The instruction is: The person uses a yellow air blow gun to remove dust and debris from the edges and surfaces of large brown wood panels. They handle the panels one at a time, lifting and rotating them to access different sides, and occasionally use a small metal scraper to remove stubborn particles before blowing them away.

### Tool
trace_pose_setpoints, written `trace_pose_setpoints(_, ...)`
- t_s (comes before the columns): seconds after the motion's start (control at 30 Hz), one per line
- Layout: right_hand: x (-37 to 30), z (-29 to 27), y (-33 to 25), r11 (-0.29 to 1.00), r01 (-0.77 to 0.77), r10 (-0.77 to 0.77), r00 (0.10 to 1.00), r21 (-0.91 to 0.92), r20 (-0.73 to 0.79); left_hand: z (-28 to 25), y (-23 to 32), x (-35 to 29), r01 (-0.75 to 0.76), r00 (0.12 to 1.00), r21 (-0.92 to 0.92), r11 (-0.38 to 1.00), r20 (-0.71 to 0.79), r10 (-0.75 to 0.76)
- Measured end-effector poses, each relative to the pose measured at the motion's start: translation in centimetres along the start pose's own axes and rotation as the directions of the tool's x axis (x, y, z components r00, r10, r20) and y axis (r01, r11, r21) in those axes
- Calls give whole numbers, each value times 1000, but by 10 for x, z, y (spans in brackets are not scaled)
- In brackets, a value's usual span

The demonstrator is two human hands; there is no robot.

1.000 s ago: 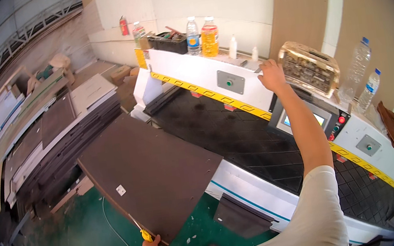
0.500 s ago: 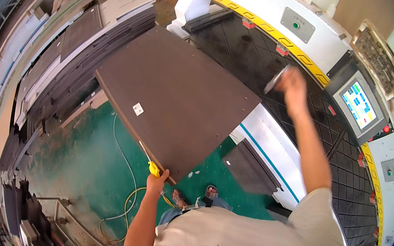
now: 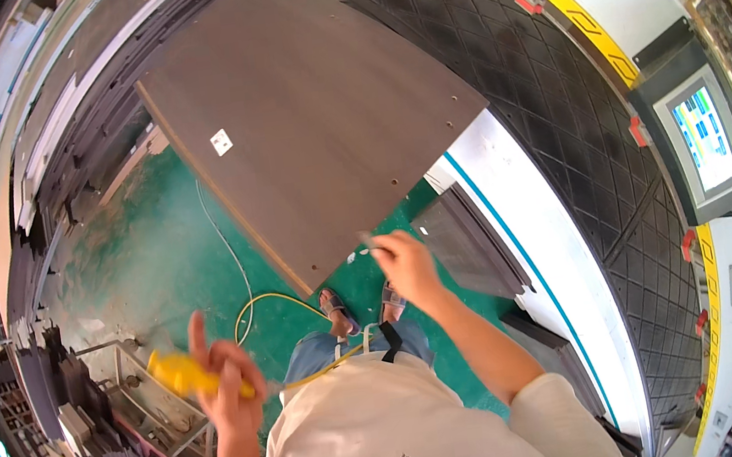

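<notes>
A large dark brown panel point(image 3: 305, 116) with a white label point(image 3: 221, 142) and small holes lies in front of me, one corner jutting toward my feet. My left hand point(image 3: 232, 389) is away from the panel at the lower left, closed round a yellow air blow gun point(image 3: 184, 374) with one finger raised. A yellow hose point(image 3: 316, 374) runs from near it across my waist. My right hand point(image 3: 408, 265) is closed on a small grey metal tool point(image 3: 367, 240), its tip close to the panel's near edge. Fingers hide most of that tool, so its kind is unclear.
On the right is a machine with a black grid bed point(image 3: 544, 103), a white edge point(image 3: 521, 208), yellow strip point(image 3: 578, 11) and touch screen point(image 3: 701, 133). More dark panels point(image 3: 469, 238) stand below it. Stacked boards point(image 3: 72, 101) fill the left, above a metal frame cart point(image 3: 161, 394).
My left hand has left the panel's edge and swung down left with the blow gun. My right hand has come from over the machine bed to the panel's near edge.
</notes>
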State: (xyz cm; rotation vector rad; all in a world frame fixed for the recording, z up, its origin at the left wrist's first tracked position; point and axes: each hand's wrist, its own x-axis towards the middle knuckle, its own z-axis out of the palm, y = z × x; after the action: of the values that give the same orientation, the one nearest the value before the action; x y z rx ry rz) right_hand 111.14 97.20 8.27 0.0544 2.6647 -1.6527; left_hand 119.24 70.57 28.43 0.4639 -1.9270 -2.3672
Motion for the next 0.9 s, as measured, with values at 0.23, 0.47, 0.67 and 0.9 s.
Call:
trace_pose_setpoints(0.23, 55, 65, 15, 853, 492, -481, 871, -176, 103, 89, 64, -42, -168, 876, 119, 979, 474, 93)
trace_pose_setpoints(0.47, 206, -148, 159, 769, 106, -347, 898, -630, -272, 90, 35, -18, -130, 907, 95, 987, 414, 80)
trace_pose_setpoints(0.67, 263, -229, 178, 628, -45, -214, 950, -777, -229, 80, 29, -15, -124, 920, 104, 987, 384, 75)
trace_pose_setpoints(0.9, 212, -144, 140, 810, 105, -251, 951, -576, -178, 41, 38, -9, -97, 920, 118, 988, 390, 44)
